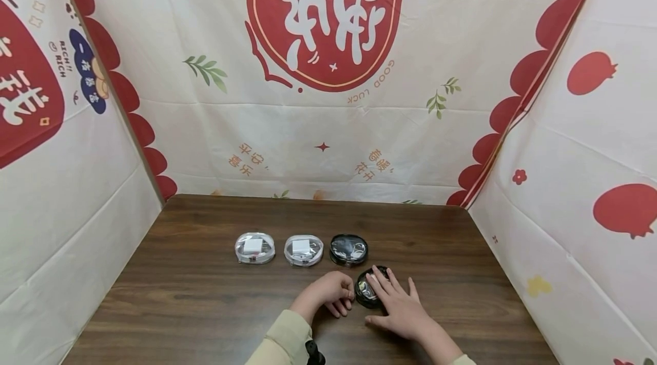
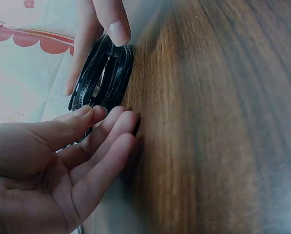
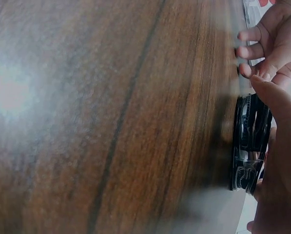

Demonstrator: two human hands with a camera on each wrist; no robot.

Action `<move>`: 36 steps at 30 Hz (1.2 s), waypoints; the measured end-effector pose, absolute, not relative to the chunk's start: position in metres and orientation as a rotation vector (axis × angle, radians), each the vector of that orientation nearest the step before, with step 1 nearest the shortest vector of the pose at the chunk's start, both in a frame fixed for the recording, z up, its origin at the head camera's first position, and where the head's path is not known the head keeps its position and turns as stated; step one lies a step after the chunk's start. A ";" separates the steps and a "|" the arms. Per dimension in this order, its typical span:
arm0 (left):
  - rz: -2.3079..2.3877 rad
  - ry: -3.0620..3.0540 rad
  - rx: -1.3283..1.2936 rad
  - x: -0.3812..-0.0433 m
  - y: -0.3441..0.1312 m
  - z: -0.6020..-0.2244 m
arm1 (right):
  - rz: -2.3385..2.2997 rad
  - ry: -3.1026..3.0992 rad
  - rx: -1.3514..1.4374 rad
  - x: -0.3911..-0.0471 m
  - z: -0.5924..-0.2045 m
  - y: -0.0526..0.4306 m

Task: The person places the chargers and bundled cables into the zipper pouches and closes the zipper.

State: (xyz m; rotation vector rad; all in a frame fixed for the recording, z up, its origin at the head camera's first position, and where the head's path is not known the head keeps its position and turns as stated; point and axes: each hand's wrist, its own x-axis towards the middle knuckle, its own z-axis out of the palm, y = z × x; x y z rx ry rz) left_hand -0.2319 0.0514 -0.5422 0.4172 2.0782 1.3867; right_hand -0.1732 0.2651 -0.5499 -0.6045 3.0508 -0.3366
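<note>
A clear oval zip pouch with black trim (image 1: 363, 294) lies on the table under my right hand (image 1: 402, 309). My right hand rests on its top with the fingers spread and mostly straight. At the pouch's left side, my left hand (image 1: 335, 292) pinches the zipper (image 2: 92, 104) between thumb and forefinger, the other fingers loosely bent. The left wrist view shows the zipper's toothed edges parted along the side, with a dark gap between them. The small pull itself is mostly hidden by the fingertips. The right wrist view shows the pouch's side (image 3: 250, 141) beneath the right palm.
Behind my hands, a second black-trimmed pouch (image 1: 349, 250) and two white-trimmed clear pouches (image 1: 255, 248) stand in a row, the white ones with white items inside. Printed cloth walls (image 1: 318, 125) enclose the brown wooden table (image 1: 205, 308) at the back and both sides.
</note>
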 end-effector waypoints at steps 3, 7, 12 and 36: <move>1.396 2.058 0.416 -0.230 0.051 -0.543 | -0.344 3.042 -0.584 -0.173 -0.549 0.264; 1.413 2.057 0.406 -0.228 0.050 -0.544 | -0.321 3.038 -0.566 -0.172 -0.548 0.263; 1.421 2.063 0.371 -0.228 0.048 -0.544 | -0.325 3.052 -0.591 -0.168 -0.546 0.265; 1.387 2.246 0.372 -0.253 0.049 -0.540 | -0.319 3.040 -0.729 -0.172 -0.543 0.260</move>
